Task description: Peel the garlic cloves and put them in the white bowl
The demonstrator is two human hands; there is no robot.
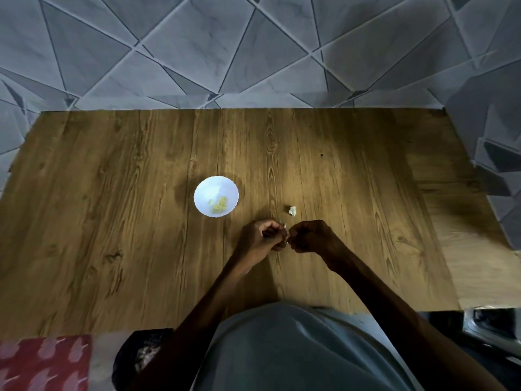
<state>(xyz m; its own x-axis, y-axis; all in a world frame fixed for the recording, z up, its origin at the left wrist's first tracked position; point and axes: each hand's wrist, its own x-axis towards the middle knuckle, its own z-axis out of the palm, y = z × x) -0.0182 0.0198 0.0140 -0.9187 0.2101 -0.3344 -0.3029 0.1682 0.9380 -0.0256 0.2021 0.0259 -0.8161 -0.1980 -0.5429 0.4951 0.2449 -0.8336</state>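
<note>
Snugly between left hand (260, 239) and right hand (311, 237), fingers (274, 225) pinching: garlic clove (286, 227) (bowl (200, 184) leftward).

home | wooden table (112, 221) | tiled floor (197, 38) | patterned cloth (42, 362)

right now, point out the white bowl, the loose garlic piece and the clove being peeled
white bowl (207, 189): head view, bare inner wall, upper left
loose garlic piece (292, 211): head view, its middle
held clove (285, 226): head view, its pale tip

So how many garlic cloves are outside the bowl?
2: one loose clove on the table, one held clove between left hand and right hand. Fists may hide more.
</note>
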